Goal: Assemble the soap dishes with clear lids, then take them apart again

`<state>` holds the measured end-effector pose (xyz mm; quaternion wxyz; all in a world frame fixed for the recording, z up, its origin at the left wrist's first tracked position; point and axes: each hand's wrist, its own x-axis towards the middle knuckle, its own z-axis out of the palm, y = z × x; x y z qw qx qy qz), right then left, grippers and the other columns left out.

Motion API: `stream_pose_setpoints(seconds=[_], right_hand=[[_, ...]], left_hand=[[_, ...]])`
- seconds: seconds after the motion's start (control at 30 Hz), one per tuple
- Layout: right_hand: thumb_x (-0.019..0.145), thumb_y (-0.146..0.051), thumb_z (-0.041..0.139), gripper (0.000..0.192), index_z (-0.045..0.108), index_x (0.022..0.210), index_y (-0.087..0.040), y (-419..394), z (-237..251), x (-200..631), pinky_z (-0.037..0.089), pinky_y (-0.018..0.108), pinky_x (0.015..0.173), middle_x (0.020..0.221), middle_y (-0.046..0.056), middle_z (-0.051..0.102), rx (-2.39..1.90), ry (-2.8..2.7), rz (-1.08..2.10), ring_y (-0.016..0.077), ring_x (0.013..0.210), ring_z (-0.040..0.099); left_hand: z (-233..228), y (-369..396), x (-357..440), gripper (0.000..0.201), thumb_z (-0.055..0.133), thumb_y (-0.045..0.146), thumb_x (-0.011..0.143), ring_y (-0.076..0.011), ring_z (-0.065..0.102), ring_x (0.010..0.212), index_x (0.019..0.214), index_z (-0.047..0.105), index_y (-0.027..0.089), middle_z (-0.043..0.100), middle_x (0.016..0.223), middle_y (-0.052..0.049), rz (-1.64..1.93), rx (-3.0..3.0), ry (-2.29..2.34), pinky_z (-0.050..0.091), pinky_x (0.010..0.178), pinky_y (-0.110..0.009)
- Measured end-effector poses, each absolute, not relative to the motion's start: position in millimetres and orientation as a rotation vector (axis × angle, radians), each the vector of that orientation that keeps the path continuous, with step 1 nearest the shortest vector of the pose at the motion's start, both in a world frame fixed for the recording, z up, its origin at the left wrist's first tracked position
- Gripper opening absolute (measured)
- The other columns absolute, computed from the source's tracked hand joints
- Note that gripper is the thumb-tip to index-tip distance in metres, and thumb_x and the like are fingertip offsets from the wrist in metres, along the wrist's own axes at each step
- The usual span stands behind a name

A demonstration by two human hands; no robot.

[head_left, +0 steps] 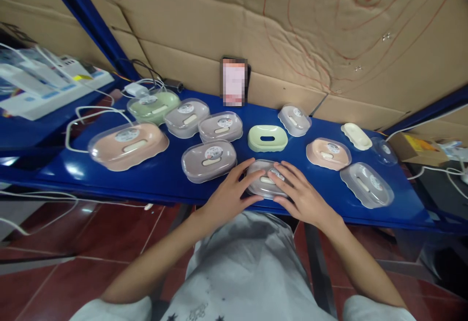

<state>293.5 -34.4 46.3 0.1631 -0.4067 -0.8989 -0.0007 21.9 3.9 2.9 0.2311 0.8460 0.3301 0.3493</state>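
Note:
A grey soap box with a clear lid (265,180) sits at the front edge of the blue shelf (164,175). My left hand (230,192) rests on its left side and my right hand (302,192) on its right side, fingers spread over the lid. Just behind it stands an open light-green soap dish (267,138) without a lid. Another lidded grey box (209,160) lies to the left of my left hand.
Several more lidded soap boxes lie on the shelf: a large peach one (127,145), a green one (153,105), a small peach one (328,153), a clear one (366,184). A phone (234,81) leans on the cardboard wall. White cables (87,116) trail at left.

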Motion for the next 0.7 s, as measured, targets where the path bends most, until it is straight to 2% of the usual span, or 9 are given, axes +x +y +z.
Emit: stream_pose_setpoints(seconds=[0.13, 0.27, 0.43, 0.5, 0.6, 0.67, 0.7], right_hand=[[0.109, -0.040, 0.060, 0.080, 0.019, 0.177, -0.028, -35, 47, 292, 0.046, 0.063, 0.127, 0.175, 0.014, 0.040, -1.164, -2.581, -0.073, 0.0378, 0.164, 0.034], [0.109, -0.039, 0.060, 0.077, 0.024, 0.176, -0.030, -32, 44, 292, 0.043, 0.062, 0.129, 0.177, 0.012, 0.038, -1.156, -2.598, -0.035, 0.0370, 0.165, 0.033], [0.111, -0.043, 0.055, 0.081, 0.010, 0.178, -0.033, -33, 33, 289, 0.038, 0.065, 0.131, 0.180, 0.010, 0.030, -1.161, -2.537, 0.041, 0.0344, 0.169, 0.024], [0.112, -0.049, 0.052, 0.080, 0.010, 0.178, -0.033, -31, 40, 301, 0.033, 0.066, 0.133, 0.180, 0.009, 0.032, -1.188, -2.539, 0.078, 0.0334, 0.168, 0.026], [0.115, -0.048, 0.037, 0.060, 0.033, 0.173, -0.030, -13, 69, 352, 0.035, 0.056, 0.133, 0.172, 0.008, 0.048, -1.525, -2.425, 0.045, 0.0286, 0.161, 0.043], [0.117, -0.045, 0.028, 0.054, 0.047, 0.165, -0.030, 12, 92, 403, 0.041, 0.044, 0.129, 0.167, 0.006, 0.054, -2.086, -2.185, -0.114, 0.0232, 0.156, 0.050], [0.117, -0.045, 0.031, 0.054, 0.050, 0.163, -0.025, 26, 102, 431, 0.044, 0.045, 0.126, 0.164, 0.012, 0.057, -2.243, -2.090, -0.144, 0.0266, 0.153, 0.053]], left_hand=[[4, 5, 21, 0.066, 0.078, 0.037, 0.099, -0.0318, 0.052, 0.154, 0.158, 0.049, 0.040, 0.041, 0.171, -0.010, 0.928, 2.273, 0.915, 0.048, 0.127, -0.054], [2, 5, 22, 0.071, 0.080, 0.037, 0.098, -0.0317, 0.055, 0.151, 0.160, 0.046, 0.039, 0.042, 0.170, -0.011, 0.922, 2.250, 0.937, 0.050, 0.126, -0.052], [0, 5, 23, 0.070, 0.079, 0.035, 0.099, -0.0329, 0.053, 0.153, 0.160, 0.045, 0.037, 0.042, 0.169, -0.012, 0.936, 2.278, 0.956, 0.049, 0.126, -0.055], [1, 4, 23, 0.070, 0.079, 0.034, 0.098, -0.0328, 0.053, 0.153, 0.160, 0.046, 0.036, 0.043, 0.169, -0.013, 0.932, 2.287, 0.972, 0.049, 0.126, -0.054], [3, 2, 24, 0.070, 0.079, 0.033, 0.098, -0.0322, 0.055, 0.152, 0.160, 0.048, 0.035, 0.043, 0.169, -0.012, 0.929, 2.286, 1.000, 0.049, 0.127, -0.053], [3, 1, 24, 0.069, 0.078, 0.033, 0.099, -0.0323, 0.056, 0.151, 0.160, 0.047, 0.035, 0.042, 0.170, -0.012, 0.921, 2.293, 1.014, 0.049, 0.127, -0.053], [4, 0, 25, 0.069, 0.077, 0.033, 0.099, -0.0327, 0.056, 0.150, 0.161, 0.047, 0.035, 0.041, 0.171, -0.012, 0.917, 2.301, 1.021, 0.050, 0.126, -0.054]])
